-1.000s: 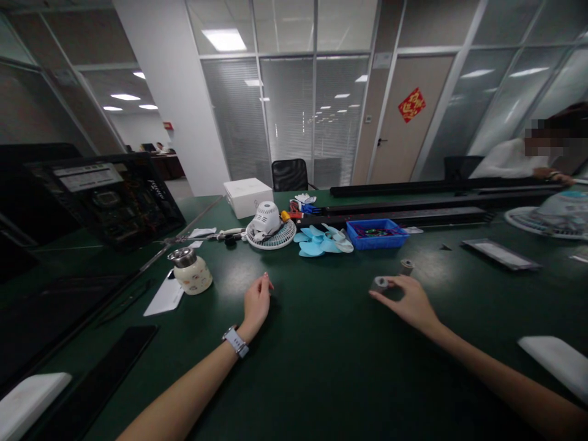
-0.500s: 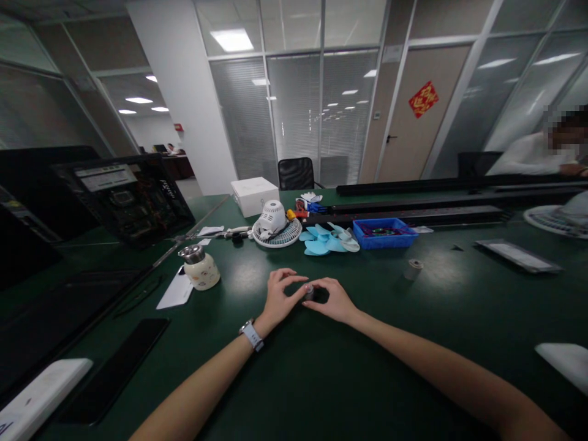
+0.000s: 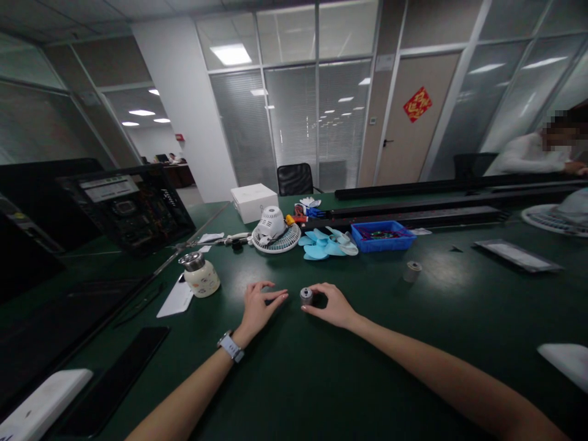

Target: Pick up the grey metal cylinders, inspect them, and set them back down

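A small grey metal cylinder (image 3: pixel 306 297) with a dark hole in its top stands upright on the green table. Thumb and fingers of my right hand (image 3: pixel 336 305) grip it from the right side. Just left of it, my left hand (image 3: pixel 261 308) is empty, with thumb and fingers apart and pointing at the cylinder without touching it. A watch is on my left wrist. Farther right stands a second, similar metal cylinder (image 3: pixel 412 271), apart from both hands.
Beyond my hands lie blue fan blades (image 3: pixel 324 244), a white fan housing (image 3: pixel 275 231), a blue tray (image 3: pixel 383 237) of small parts and a white box (image 3: pixel 255 203). A cream jar (image 3: pixel 202 278) stands left, near an opened computer case (image 3: pixel 128 205). A person (image 3: pixel 528 153) sits far right.
My left hand has let go of the cylinder and drawn back to the left. My right hand stays on the cylinder, whose top now shows. The camera view has shifted slightly.
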Demonstrator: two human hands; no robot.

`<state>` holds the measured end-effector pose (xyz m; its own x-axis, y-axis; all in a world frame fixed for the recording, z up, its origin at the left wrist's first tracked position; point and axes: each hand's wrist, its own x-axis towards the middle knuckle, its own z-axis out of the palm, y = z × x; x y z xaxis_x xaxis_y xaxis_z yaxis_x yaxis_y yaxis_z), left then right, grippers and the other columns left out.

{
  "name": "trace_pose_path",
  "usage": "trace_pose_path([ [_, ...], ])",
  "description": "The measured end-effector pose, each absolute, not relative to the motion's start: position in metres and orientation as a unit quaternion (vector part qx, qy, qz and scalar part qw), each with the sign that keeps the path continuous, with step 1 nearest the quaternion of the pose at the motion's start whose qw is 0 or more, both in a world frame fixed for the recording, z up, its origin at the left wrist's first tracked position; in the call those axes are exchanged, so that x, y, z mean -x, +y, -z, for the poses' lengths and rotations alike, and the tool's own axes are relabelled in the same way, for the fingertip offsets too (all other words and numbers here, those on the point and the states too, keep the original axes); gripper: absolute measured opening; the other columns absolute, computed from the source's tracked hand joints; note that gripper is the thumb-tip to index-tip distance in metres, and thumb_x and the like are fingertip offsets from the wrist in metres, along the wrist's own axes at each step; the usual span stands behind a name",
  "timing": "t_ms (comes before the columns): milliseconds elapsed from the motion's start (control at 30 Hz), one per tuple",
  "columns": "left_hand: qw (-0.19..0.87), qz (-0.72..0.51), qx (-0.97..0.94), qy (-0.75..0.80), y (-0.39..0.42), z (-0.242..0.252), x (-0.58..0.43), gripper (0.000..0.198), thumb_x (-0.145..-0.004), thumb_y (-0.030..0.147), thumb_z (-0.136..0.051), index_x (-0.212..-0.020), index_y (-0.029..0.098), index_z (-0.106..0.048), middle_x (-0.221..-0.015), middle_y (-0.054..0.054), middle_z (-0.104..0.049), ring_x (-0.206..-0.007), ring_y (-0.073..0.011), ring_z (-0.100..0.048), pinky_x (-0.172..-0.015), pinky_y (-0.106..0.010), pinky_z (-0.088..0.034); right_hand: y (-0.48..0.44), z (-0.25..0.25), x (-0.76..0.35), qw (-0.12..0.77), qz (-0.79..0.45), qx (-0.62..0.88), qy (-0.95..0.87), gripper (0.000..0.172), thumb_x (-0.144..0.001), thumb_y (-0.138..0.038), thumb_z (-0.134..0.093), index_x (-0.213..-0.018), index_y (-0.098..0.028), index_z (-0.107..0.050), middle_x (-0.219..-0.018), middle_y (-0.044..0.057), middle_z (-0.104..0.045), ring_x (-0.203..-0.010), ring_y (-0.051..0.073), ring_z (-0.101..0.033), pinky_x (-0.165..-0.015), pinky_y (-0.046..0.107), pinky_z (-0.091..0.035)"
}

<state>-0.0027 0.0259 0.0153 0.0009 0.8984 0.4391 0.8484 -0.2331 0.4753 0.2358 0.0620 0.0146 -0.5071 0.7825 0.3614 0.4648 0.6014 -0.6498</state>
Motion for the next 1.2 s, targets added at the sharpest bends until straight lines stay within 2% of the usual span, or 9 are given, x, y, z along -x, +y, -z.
trace_pose_path([
  [100,0.058,-0.290,-0.711,0.638,0.024,-0.005,0.008,0.026,-0.082,0.054,-0.059,-0.097,0.039,-0.074,-0.118,-0.005,-0.060,-0.110,-0.0308,-0.042,-0.091,-0.051,-0.036,0.062,-0.014,-0.233,0.331,-0.242,0.377,-0.831,0.044,-0.072,-0.049,-0.071,-0.107,-0.023,-0.066,-0.102,0.005,-0.069,-0.094,0.021,-0.060,-0.086,0.038,-0.044],
  [200,0.051,-0.316,-0.695,0.644,0.025,-0.002,0.009,0.030,-0.083,0.053,-0.057,-0.102,0.037,-0.073,-0.122,-0.006,-0.058,-0.111,-0.0305,-0.042,-0.093,-0.050,-0.036,0.062,-0.018,-0.231,0.330,-0.246,0.373,-0.832,0.043,-0.072,-0.050,-0.071,-0.106,-0.024,-0.067,-0.102,0.004,-0.070,-0.094,0.021,-0.061,-0.088,0.040,-0.044],
  [367,0.065,-0.416,-0.617,0.665,0.029,0.000,0.016,0.038,-0.092,0.041,-0.043,-0.113,0.024,-0.069,-0.104,-0.009,-0.065,-0.100,-0.0248,-0.051,-0.093,-0.043,-0.039,0.067,-0.032,-0.272,0.344,-0.216,0.423,-0.810,0.043,-0.071,-0.054,-0.069,-0.102,-0.024,-0.070,-0.101,0.005,-0.071,-0.095,0.024,-0.064,-0.089,0.043,-0.045],
  [500,0.102,-0.446,-0.597,0.659,0.032,0.001,0.017,0.035,-0.092,0.034,-0.040,-0.104,0.022,-0.070,-0.100,-0.007,-0.066,-0.097,-0.0237,-0.054,-0.089,-0.040,-0.042,0.074,-0.034,-0.363,0.390,-0.173,0.556,-0.714,0.055,-0.068,-0.060,-0.066,-0.104,-0.019,-0.070,-0.096,0.009,-0.072,-0.089,0.026,-0.067,-0.081,0.041,-0.050],
  [733,0.119,-0.451,-0.605,0.645,0.031,-0.001,0.014,0.036,-0.088,0.026,-0.035,-0.090,0.021,-0.071,-0.095,-0.006,-0.068,-0.096,-0.0238,-0.057,-0.090,-0.040,-0.041,0.074,-0.009,-0.475,0.346,-0.085,0.698,-0.621,0.065,-0.060,-0.071,-0.062,-0.097,-0.018,-0.070,-0.087,0.010,-0.072,-0.082,0.031,-0.067,-0.071,0.043,-0.049],
  [867,0.107,-0.448,-0.600,0.653,0.030,-0.004,0.014,0.035,-0.086,0.024,-0.035,-0.084,0.020,-0.070,-0.094,-0.006,-0.069,-0.095,-0.0236,-0.056,-0.090,-0.040,-0.041,0.060,-0.022,-0.457,0.402,0.047,0.655,-0.638,0.078,-0.063,-0.073,-0.059,-0.117,-0.016,-0.060,-0.107,0.016,-0.067,-0.100,0.035,-0.061,-0.086,0.050,-0.044],
  [933,0.104,-0.449,-0.598,0.656,0.030,-0.005,0.014,0.035,-0.086,0.023,-0.035,-0.081,0.020,-0.069,-0.093,-0.006,-0.069,-0.094,-0.0235,-0.056,-0.090,-0.040,-0.041,0.050,-0.038,-0.426,0.428,0.109,0.595,-0.672,0.074,-0.067,-0.068,-0.060,-0.120,-0.017,-0.058,-0.116,0.016,-0.063,-0.108,0.035,-0.056,-0.095,0.052,-0.037],
  [1067,0.102,-0.445,-0.608,0.649,0.031,-0.005,0.014,0.036,-0.087,0.022,-0.034,-0.077,0.021,-0.069,-0.090,-0.006,-0.069,-0.092,-0.0229,-0.057,-0.089,-0.039,-0.041,0.042,-0.061,-0.332,0.336,-0.044,0.424,-0.840,0.038,-0.079,-0.052,-0.060,-0.104,-0.024,-0.066,-0.101,0.007,-0.068,-0.094,0.024,-0.061,-0.091,0.043,-0.042],
  [1200,0.096,-0.442,-0.611,0.650,0.029,-0.006,0.014,0.037,-0.086,0.018,-0.035,-0.076,0.021,-0.070,-0.088,-0.006,-0.068,-0.091,-0.0225,-0.056,-0.088,-0.039,-0.041,0.061,-0.046,-0.235,0.245,-0.237,0.368,-0.865,0.047,-0.078,-0.054,-0.063,-0.115,-0.025,-0.065,-0.088,0.001,-0.068,-0.064,0.013,-0.058,-0.063,0.029,-0.045],
])
